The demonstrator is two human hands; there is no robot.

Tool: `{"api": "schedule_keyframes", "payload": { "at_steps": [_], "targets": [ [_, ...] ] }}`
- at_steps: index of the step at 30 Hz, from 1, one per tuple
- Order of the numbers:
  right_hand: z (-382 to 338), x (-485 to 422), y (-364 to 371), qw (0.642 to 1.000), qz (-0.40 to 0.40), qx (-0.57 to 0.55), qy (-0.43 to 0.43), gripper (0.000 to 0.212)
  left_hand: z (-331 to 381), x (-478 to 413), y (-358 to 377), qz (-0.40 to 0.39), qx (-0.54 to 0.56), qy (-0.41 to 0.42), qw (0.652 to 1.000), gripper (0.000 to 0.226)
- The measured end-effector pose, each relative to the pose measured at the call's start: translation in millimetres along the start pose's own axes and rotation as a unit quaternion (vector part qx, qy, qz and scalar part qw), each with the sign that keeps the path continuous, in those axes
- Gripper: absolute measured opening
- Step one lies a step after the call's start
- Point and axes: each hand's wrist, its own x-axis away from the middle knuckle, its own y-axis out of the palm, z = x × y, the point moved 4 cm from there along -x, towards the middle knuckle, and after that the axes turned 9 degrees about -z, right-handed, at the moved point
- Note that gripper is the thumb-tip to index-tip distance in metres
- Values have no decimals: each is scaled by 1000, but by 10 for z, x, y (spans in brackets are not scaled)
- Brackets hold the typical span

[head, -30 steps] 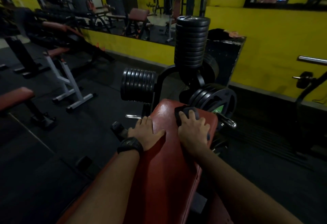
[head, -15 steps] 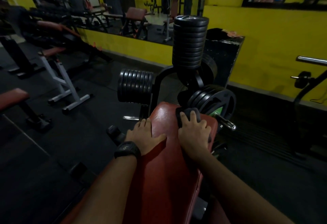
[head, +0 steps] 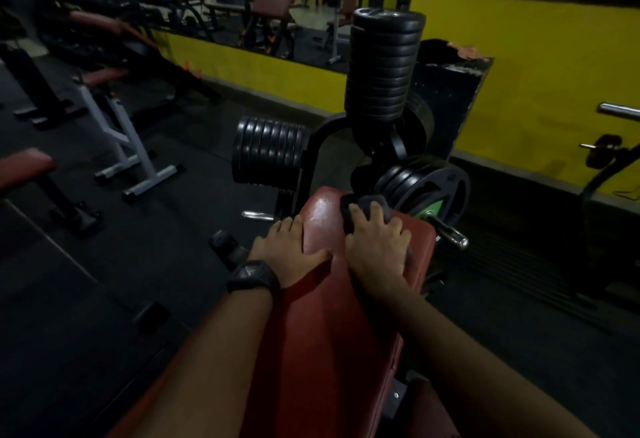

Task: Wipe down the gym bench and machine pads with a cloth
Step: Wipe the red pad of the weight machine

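Wiping the far end of the red bench pad point(head: 332, 333) with a dark cloth point(head: 363, 204) pressed under the spread right hand point(head: 377, 247), bracing with the flat left hand point(head: 287, 250); next, likely drawing the cloth nearer.

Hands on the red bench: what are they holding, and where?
Nothing gripped: right hand presses a dark cloth flat on the pad; left hand rests on its edge.

The red bench pad point(head: 329, 351) carries a dark cloth point(head: 362, 207) under the right hand point(head: 377, 250); the left hand point(head: 287, 254) rests on its edge.
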Motion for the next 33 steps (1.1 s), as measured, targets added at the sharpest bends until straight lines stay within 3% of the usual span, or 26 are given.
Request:
{"api": "schedule_keyframes", "payload": {
  "at_steps": [4, 6, 9, 12, 14, 16, 18, 20, 23, 27, 29, 33],
  "targets": [
    [-319, -108, 29, 989, 9, -8, -149, 55, -23, -56, 12, 5, 13, -4, 1000, 110],
    [-325, -386, -10, 983, -5, 15, -182, 58, -23, -72, 9, 1, 25, -5, 1000, 112],
    [-123, -719, -50, 995, -35, 2, -92, 63, -18, -80, 9, -11, 25, 9, 1000, 104],
    [-88, -575, -4, 1000, 1, -6, 11, 61, -37, -72, 21, -5, 28, 6, 1000, 104],
    [-250, -375, 47, 1000, 24, 1, -14, 56, -41, -79, 22, 3, 23, 4, 1000, 104],
    [-429, -309, 50, 995, 26, -15, -97, 51, -39, -105, 11, 9, 27, 8, 1000, 105],
    [-559, -465, 30, 982, 4, 5, -189, 50, -53, -124, 21, 14, 41, 4, 999, 102],
    [-586, -712, -1, 972, -29, 45, -228, 53, -54, -123, 22, 8, 46, 5, 999, 101],
    [-462, -987, -16, 985, -50, 35, -160, 59, -48, -99, 9, -12, 45, 8, 999, 104],
    [-376, -748, 56, 998, 36, 50, -26, 57, -38, -89, 0, -7, 32, 7, 999, 104],
    [-436, -558, 95, 997, 53, 41, -40, 52, -37, -103, 16, -4, 29, 7, 1000, 106],
    [-500, -575, 45, 986, 24, 21, -163, 51, -58, -166, 27, 2, 40, 11, 999, 108]
  ]
}}
